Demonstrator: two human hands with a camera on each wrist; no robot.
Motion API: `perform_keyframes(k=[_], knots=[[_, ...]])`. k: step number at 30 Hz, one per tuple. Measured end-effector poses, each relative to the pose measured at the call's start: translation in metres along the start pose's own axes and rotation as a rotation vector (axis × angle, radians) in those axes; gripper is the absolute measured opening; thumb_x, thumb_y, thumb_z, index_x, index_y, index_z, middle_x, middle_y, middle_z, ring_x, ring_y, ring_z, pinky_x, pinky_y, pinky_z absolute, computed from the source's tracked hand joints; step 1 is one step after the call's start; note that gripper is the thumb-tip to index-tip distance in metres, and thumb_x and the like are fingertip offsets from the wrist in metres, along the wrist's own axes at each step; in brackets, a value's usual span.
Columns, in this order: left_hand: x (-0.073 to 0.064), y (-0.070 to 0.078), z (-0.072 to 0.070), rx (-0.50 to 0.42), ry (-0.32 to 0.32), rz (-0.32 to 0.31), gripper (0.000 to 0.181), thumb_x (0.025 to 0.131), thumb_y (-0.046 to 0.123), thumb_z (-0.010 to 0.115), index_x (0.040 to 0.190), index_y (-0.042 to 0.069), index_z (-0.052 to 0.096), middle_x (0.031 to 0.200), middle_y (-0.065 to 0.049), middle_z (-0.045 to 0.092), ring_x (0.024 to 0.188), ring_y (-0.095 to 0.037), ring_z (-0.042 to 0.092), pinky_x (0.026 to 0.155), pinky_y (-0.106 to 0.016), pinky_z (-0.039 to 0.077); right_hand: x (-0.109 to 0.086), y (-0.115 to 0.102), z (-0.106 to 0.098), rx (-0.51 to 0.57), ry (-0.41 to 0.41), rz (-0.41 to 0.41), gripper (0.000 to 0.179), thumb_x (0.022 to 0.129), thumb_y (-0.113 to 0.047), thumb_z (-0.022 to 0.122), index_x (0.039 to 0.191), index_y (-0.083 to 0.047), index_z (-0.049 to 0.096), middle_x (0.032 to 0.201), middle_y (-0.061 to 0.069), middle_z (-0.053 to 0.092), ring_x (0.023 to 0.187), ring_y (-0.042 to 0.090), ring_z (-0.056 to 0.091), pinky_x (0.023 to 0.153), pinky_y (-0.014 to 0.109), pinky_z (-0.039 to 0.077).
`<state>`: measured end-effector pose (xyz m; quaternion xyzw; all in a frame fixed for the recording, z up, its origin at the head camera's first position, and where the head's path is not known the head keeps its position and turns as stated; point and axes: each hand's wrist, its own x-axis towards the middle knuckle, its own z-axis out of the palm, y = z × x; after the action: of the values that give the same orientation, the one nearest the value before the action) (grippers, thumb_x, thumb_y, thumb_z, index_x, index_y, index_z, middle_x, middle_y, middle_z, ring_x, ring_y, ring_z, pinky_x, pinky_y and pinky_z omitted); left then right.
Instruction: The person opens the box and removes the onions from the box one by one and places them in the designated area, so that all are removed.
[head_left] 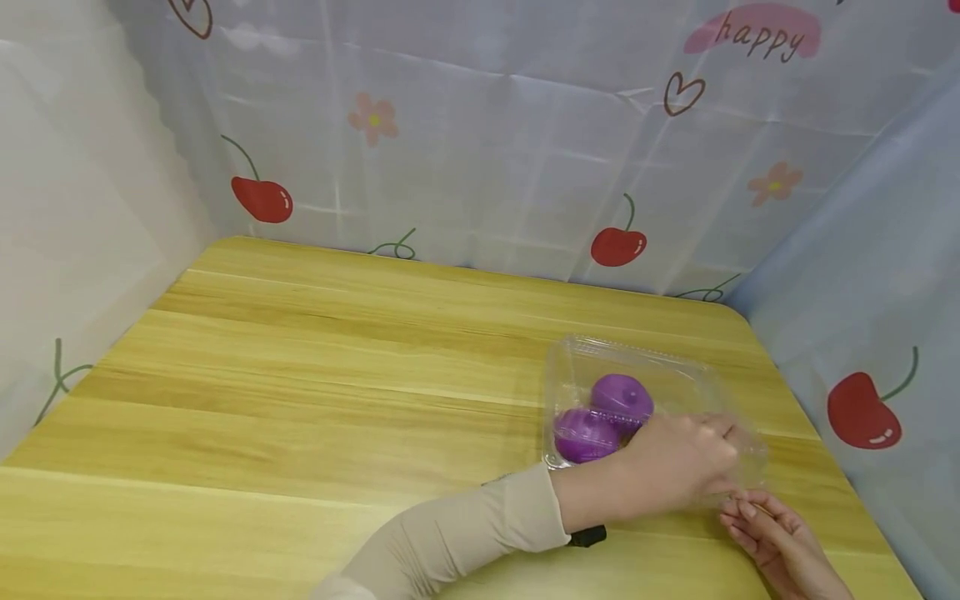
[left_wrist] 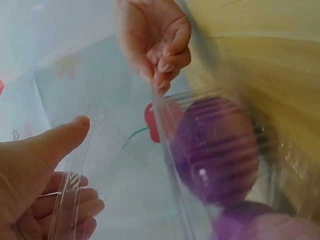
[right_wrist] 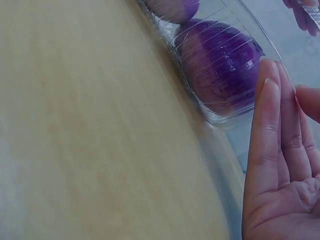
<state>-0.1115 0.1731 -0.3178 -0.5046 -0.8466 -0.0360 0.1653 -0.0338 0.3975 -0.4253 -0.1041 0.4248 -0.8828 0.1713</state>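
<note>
A clear plastic clamshell box (head_left: 558, 358) stands on the right part of the table, with purple rounded objects (head_left: 587, 437) inside it. My left hand (head_left: 678, 458) reaches across over the box. In the left wrist view my left hand (left_wrist: 50, 185) holds the clear lid's edge (left_wrist: 72, 185) between thumb and fingers, apart from the box's rim. At the near right corner, my right hand (head_left: 783, 537) pinches the box's edge. The right wrist view shows this right hand (right_wrist: 285, 145), thumb against fingers at the rim, close beside a purple object (right_wrist: 220, 65).
The wood-grain table (head_left: 300, 400) extends far to the left of the box. Behind it hangs a pale curtain (head_left: 465, 150) printed with cherries, and another curtain (head_left: 900, 292) borders the right edge. A small black piece (head_left: 588, 536) shows below my left sleeve.
</note>
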Motion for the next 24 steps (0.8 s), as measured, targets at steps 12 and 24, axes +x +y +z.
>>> perform_keyframes(k=[12,24], knots=[[-0.021,-0.026,-0.019,0.025,0.187,-0.073,0.037,0.086,0.057,0.056,0.099,0.023,0.066,0.09,0.016,0.058,0.066,0.003,0.055,0.052,-0.012,0.044,-0.002,-0.001,0.0,-0.034,0.022,0.02,0.045,0.102,0.001,0.017,0.113,-0.002,0.06,0.113,0.012,0.064,0.106,0.022,0.059,0.091,0.03,0.045],[-0.03,-0.059,-0.038,0.067,0.298,-0.141,0.038,0.084,0.058,0.059,0.098,0.024,0.068,0.095,0.016,0.064,0.073,0.0,0.059,0.049,-0.012,0.04,0.0,0.0,0.005,-0.059,0.056,0.0,0.045,0.102,0.002,0.017,0.112,-0.002,0.061,0.11,0.012,0.064,0.104,0.021,0.06,0.09,0.03,0.046]])
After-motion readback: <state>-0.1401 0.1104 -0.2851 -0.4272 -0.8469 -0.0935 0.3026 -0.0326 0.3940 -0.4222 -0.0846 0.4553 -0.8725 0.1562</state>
